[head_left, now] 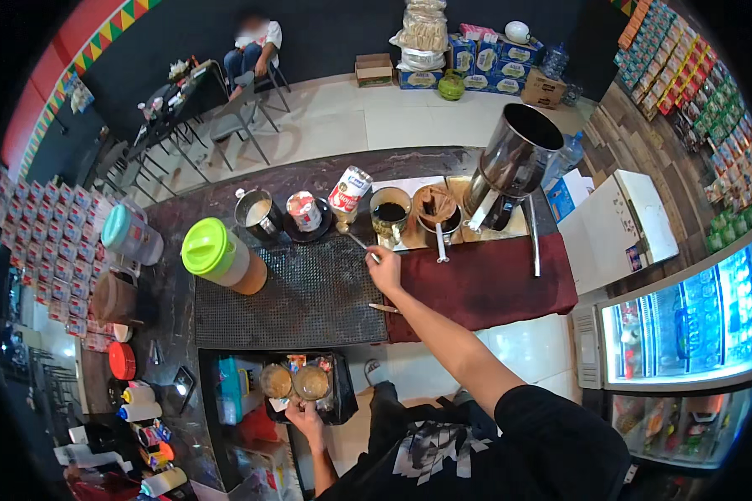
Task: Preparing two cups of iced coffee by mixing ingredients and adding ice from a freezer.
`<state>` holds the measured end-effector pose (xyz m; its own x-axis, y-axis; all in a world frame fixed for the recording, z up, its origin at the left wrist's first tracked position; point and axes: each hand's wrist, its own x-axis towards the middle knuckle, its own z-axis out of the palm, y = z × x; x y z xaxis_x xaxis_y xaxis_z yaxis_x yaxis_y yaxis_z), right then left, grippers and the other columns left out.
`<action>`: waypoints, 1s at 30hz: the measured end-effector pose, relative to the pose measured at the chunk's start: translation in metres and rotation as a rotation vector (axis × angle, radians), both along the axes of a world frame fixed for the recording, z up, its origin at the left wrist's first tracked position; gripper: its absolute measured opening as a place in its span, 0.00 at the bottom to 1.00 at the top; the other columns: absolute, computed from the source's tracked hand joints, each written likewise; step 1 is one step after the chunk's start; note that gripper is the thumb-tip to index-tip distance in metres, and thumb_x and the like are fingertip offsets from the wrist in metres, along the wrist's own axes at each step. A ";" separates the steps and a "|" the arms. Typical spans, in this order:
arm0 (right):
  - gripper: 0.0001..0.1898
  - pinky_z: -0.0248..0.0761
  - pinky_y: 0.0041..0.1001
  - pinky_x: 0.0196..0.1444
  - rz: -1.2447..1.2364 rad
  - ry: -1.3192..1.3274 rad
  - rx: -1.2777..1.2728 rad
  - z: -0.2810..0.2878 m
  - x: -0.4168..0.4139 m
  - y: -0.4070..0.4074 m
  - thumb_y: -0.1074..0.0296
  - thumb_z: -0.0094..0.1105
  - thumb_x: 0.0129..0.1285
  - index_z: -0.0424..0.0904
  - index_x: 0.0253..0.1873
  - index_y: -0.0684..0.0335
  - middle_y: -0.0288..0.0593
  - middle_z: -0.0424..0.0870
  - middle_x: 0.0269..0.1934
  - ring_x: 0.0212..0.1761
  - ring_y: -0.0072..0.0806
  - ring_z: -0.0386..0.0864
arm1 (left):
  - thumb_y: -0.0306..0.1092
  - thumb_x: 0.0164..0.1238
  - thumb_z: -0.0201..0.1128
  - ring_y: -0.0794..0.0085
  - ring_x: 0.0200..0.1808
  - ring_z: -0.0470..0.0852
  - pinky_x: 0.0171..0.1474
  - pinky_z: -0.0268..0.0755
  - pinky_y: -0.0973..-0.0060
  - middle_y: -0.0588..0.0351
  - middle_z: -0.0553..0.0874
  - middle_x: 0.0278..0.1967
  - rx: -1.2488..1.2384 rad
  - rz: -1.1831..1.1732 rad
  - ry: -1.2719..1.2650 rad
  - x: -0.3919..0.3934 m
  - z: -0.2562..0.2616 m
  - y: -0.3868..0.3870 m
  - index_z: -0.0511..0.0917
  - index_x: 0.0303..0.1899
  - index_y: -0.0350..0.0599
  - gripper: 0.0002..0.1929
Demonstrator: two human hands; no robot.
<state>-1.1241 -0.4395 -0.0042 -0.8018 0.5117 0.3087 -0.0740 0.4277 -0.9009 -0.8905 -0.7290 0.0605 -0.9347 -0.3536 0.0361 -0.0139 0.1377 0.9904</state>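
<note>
My right hand point(385, 269) grips the handle of a metal spoon point(358, 241). The spoon's bowl is beside a glass beneath a tilted condensed-milk can point(351, 188). Low in the view, my left hand point(305, 418) closes around what look like the handles of two glass mugs, a left mug point(276, 381) and a right mug point(312, 383), over a dark bin point(344, 401). Both mugs look brownish inside. Right of the can stand a glass mug of dark liquid point(390, 216) and a metal pot with a brown cloth strainer point(437, 203).
A green-lidded pitcher point(216, 250) stands on the black rubber mat point(307, 294). Behind it are a steel mug point(258, 216) and an opened can point(304, 211) on a saucer. A tall steel pot point(517, 150) rises at right. A knife point(384, 308) lies by the red cloth point(476, 288). A person point(257, 50) sits far back.
</note>
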 end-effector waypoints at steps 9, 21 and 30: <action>0.17 0.70 0.43 0.51 0.426 -0.078 0.384 0.045 0.073 0.057 0.68 0.62 0.48 0.81 0.46 0.63 0.51 0.78 0.43 0.49 0.47 0.73 | 0.23 0.52 0.55 0.76 0.28 0.72 0.30 0.65 0.80 0.58 0.77 0.31 -0.095 -0.094 0.146 0.054 -0.026 0.090 0.76 0.35 0.35 0.08; 0.14 0.77 0.32 0.41 0.440 -0.555 0.064 -0.017 0.425 0.512 0.67 0.63 0.58 0.81 0.48 0.65 0.47 0.86 0.37 0.38 0.33 0.84 | 0.25 0.55 0.61 0.84 0.18 0.68 0.20 0.56 0.84 0.62 0.77 0.21 0.235 -0.589 -0.132 0.114 0.051 0.412 0.78 0.34 0.38 0.05; 0.14 0.75 0.39 0.46 -0.457 -0.801 0.184 -0.012 0.429 0.888 0.62 0.62 0.56 0.83 0.45 0.60 0.51 0.86 0.37 0.43 0.43 0.83 | 0.26 0.46 0.62 0.78 0.26 0.72 0.30 0.63 0.78 0.59 0.77 0.27 0.162 -0.912 -0.073 0.067 0.001 0.640 0.77 0.29 0.37 0.06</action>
<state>-0.6947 0.4487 -0.0159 -0.5438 0.8274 -0.1403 0.7490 0.4031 -0.5259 -0.8235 -0.0893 0.0619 -0.8517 0.5237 -0.0197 -0.0317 -0.0140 0.9994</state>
